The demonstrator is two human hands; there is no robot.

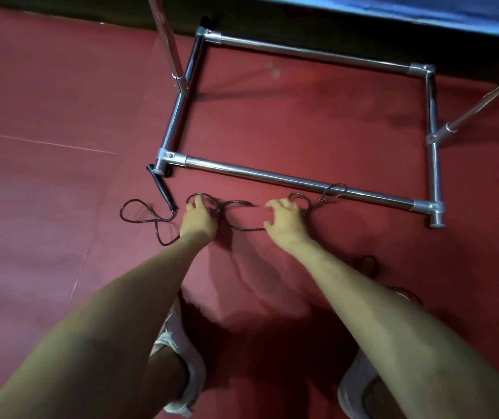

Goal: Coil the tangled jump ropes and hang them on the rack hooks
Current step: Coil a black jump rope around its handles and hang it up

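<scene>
A dark jump rope [243,229] lies tangled in loops on the red floor in front of the rack's base. Its black handle [160,189] lies at the left, by the rack's front left foot. My left hand [198,217] reaches down onto a bunch of loops and its fingers curl into them. My right hand [284,220] hovers over the rope further right, fingers bent and spread, touching the strands. One loop [334,192] lies over the rack's front bar. More rope [369,264] shows behind my right forearm.
The chrome tube rack base [299,179] forms a rectangle on the floor, with uprights rising at the left [166,40] and right [484,101]. A blue mat edge [423,10] runs along the top. My two white shoes [181,358] stand at the bottom.
</scene>
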